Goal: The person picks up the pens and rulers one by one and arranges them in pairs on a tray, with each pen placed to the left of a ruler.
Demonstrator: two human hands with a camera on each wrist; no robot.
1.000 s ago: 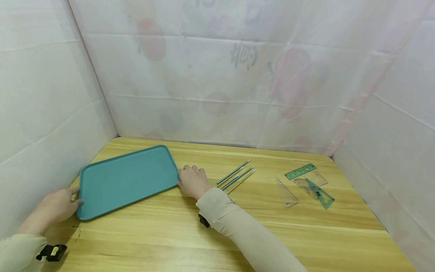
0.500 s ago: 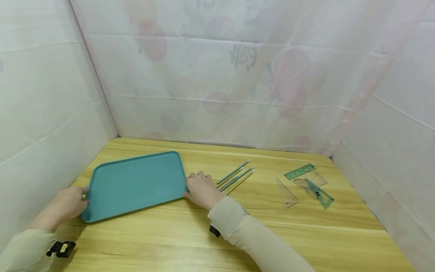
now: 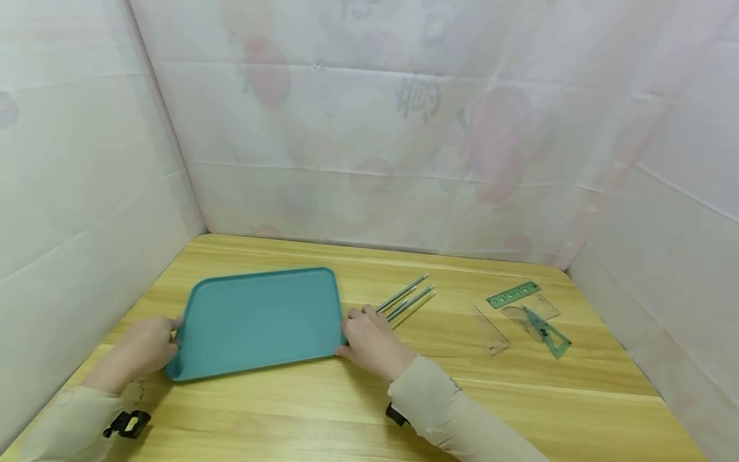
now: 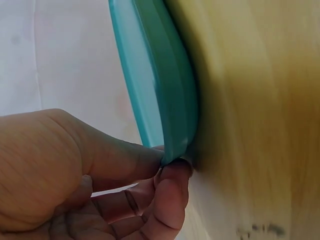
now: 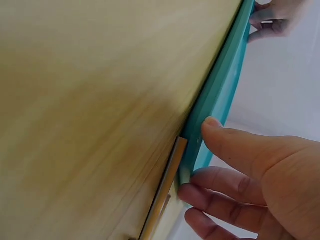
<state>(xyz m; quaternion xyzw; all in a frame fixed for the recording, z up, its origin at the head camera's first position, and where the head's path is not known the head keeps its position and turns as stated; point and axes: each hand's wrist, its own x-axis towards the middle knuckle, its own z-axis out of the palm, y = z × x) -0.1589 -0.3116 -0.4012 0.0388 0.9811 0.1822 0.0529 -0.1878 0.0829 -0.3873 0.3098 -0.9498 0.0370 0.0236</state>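
A teal rectangular tray lies at the left of the wooden table. My left hand pinches its left end; in the left wrist view the thumb is on top of the rim with curled fingers below. At the opposite end, my right hand holds the near right corner. The right wrist view has its thumb on the front rim and bent fingers round the short side. Several pencils lie just beyond the right hand, their lower ends hidden by it. One pencil shows close against the tray's corner.
Farther right lie a green ruler, a green set square, a clear set square and a clear protractor, partly overlapping. White cloth walls border the table at the back and sides.
Both hands have slid the tray to the right and slightly toward me, turning it a little straighter. The right hand now overlaps the pencils' lower ends.
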